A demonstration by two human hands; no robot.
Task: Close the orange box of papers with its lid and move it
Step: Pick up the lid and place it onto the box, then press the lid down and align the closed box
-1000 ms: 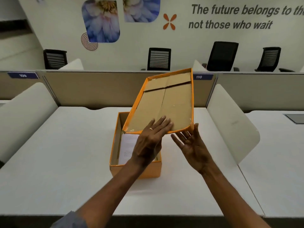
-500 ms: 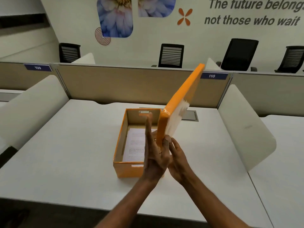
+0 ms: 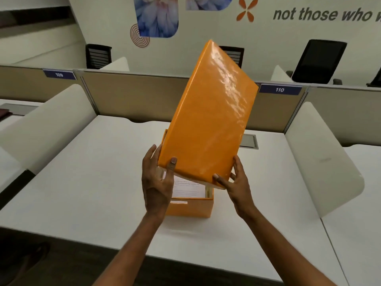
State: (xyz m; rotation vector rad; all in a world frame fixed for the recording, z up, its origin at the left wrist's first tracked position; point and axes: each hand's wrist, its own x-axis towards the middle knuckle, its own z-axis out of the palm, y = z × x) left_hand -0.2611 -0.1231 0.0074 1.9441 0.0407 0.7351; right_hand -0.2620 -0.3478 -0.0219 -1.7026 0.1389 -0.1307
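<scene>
A glossy orange lid (image 3: 210, 118) is held tilted in the air, its orange top face toward me and its far end raised high. My left hand (image 3: 157, 180) grips its near left corner, thumb on top. My right hand (image 3: 237, 182) grips its near right corner. Under the lid stands the open orange box (image 3: 191, 208) on the white desk (image 3: 92, 182). White printed papers (image 3: 187, 188) show inside at the box's near end. Most of the box is hidden behind the lid and my hands.
White curved dividers stand at the desk's left (image 3: 47, 129) and right (image 3: 321, 157). A beige partition (image 3: 132, 96) runs along the far edge, with a grey cable hatch (image 3: 249, 141) set in the desk near it. Black chairs stand behind the partition.
The lid has been flipped over: one second ago its brown inside faced me, then it stood edge-on, now its orange top faces me. Both hands moved to its near corners.
</scene>
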